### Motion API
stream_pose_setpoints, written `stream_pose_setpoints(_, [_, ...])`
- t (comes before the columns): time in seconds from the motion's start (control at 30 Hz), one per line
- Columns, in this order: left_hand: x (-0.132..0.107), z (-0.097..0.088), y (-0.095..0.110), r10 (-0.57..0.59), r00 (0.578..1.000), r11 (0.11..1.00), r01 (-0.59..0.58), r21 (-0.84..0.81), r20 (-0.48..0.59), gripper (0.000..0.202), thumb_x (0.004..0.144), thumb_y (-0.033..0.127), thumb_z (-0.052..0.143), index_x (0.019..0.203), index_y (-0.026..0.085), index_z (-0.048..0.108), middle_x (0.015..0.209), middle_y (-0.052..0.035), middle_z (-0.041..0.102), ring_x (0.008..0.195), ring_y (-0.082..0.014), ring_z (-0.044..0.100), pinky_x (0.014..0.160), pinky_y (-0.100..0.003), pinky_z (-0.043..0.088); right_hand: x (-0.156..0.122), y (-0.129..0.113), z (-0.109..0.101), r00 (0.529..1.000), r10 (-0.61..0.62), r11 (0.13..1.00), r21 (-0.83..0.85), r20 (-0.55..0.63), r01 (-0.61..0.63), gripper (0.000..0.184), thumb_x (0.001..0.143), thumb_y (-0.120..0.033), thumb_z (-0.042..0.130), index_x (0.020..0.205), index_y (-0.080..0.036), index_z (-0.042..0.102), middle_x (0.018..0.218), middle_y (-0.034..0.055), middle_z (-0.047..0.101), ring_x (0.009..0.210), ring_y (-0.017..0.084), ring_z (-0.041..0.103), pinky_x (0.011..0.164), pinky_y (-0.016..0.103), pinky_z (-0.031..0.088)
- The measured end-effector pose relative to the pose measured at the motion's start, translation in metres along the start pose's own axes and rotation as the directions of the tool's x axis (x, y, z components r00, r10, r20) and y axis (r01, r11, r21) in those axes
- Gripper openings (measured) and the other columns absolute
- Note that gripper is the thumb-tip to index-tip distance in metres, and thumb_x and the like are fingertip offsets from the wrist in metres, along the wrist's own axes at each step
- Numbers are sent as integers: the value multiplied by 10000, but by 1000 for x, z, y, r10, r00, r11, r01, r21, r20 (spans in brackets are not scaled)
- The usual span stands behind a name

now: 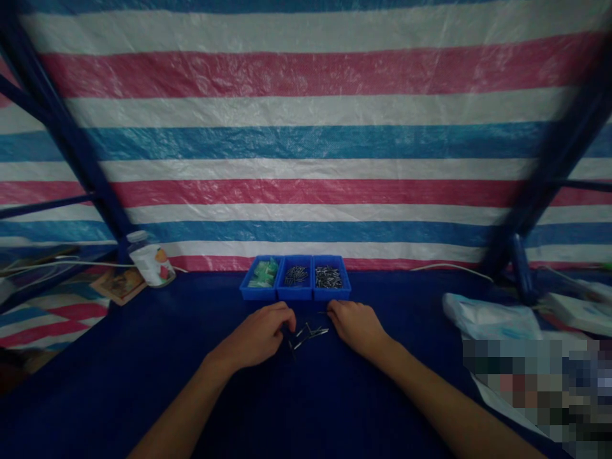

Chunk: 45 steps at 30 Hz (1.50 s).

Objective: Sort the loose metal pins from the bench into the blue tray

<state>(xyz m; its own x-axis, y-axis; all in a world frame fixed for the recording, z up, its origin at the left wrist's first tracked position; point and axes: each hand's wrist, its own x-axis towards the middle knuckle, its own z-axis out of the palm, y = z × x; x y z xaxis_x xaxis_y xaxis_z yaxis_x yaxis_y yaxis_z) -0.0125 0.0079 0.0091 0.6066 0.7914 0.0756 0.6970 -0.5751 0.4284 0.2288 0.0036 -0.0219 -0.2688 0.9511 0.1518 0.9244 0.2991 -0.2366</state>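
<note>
Several slim metal pieces, like screws or nails [313, 333], lie in a loose pile on the dark blue tabletop. At the pile's left edge is my left hand [262, 333], its fingers curled in; whatever they hold is hidden. My right hand [357, 324] is closed on the other side, and a thin nail-like piece [322, 312] pokes out from its fingertips. Just beyond my hands stand three joined blue bins: the left bin [258, 294] has green and clear plastic packets, the middle bin [295, 294] and right bin [331, 294] contain small metal pieces.
A clear jar with a label [152, 262] leans at the back left beside a flat picture card [119, 285]. On the right lies a crumpled plastic bag [490, 319]. Dark blue metal posts and a striped sheet [306, 191] enclose the table's back.
</note>
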Motion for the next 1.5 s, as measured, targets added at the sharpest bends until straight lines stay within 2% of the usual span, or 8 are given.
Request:
stream_pose_setpoints(0.17, [0, -2, -2, 13, 1000, 1000, -13, -6, -9, 347, 725, 4, 428, 890, 230, 633, 985, -9, 658, 946, -182, 619, 838, -301, 442, -4, 4, -12, 996, -90, 988, 126, 7, 88, 216, 953, -284, 474, 989, -235, 681, 938, 59, 746, 834, 205, 694, 715, 309, 446])
stream_pose_setpoints(0.23, [-1, -2, -3, 13, 1000, 1000, -13, -8, 8, 362, 719, -7, 418, 885, 232, 633, 971, -6, 658, 936, -182, 621, 823, -301, 442, 0, 5, -15, 991, 3, 974, 226, -135, 28, 261, 959, -350, 482, 1132, -252, 650, 948, 37, 737, 817, 193, 682, 722, 312, 451])
stream_pose_setpoints(0.37, [-3, -3, -5, 32, 998, 999, -31, -16, 45, 422, 658, -35, 413, 897, 233, 636, 964, -3, 649, 922, -177, 620, 794, -286, 443, 5, 9, -16, 902, 234, 942, 315, -364, -117, 485, 939, -422, 520, 1381, -224, 499, 989, 49, 709, 847, 217, 668, 762, 355, 470])
stream_pose_setpoints(0.5, [-5, -3, -6, 51, 994, 999, -49, -18, 93, 417, 642, -10, 444, 915, 236, 643, 975, -8, 642, 922, -183, 629, 788, -290, 452, -2, 11, -17, 980, -47, 959, 266, -192, 98, 244, 947, -323, 496, 1069, -217, 680, 946, 42, 695, 859, 192, 652, 794, 343, 473])
stream_pose_setpoints(0.57, [-5, -2, -7, 65, 992, 998, -64, -13, 109, 392, 648, 10, 461, 912, 237, 640, 965, -7, 640, 905, -187, 631, 774, -294, 453, -8, 10, -17, 970, -228, 938, 250, -78, 241, 203, 938, -296, 521, 1019, -227, 695, 997, 39, 682, 912, 184, 642, 828, 330, 472])
stream_pose_setpoints(0.67, [-5, 0, -6, 71, 991, 997, -69, -16, 113, 349, 663, 37, 485, 906, 238, 635, 951, -5, 638, 895, -189, 631, 772, -297, 453, -11, 7, -15, 941, -339, 917, 230, 13, 327, 199, 940, -301, 547, 1064, -245, 691, 1066, 43, 654, 972, 185, 626, 860, 322, 470])
stream_pose_setpoints(1.03, [-3, 4, -1, 26, 993, 1000, -25, -4, 113, 355, 674, 46, 484, 924, 239, 647, 947, 2, 641, 877, -169, 624, 761, -280, 436, -9, 4, -3, 924, -378, 912, 193, 56, 361, 157, 940, -184, 507, 994, -205, 652, 1043, 39, 666, 977, 184, 615, 880, 314, 462])
stream_pose_setpoints(1.5, [-3, 6, 6, -30, 996, 1000, 29, 7, 87, 292, 718, 55, 450, 877, 228, 622, 891, 14, 639, 826, -162, 602, 720, -278, 400, -12, 3, -3, 933, -344, 916, 257, 107, 308, 319, 937, -160, 449, 1199, -221, 620, 1151, 73, 640, 1052, 205, 617, 919, 331, 475])
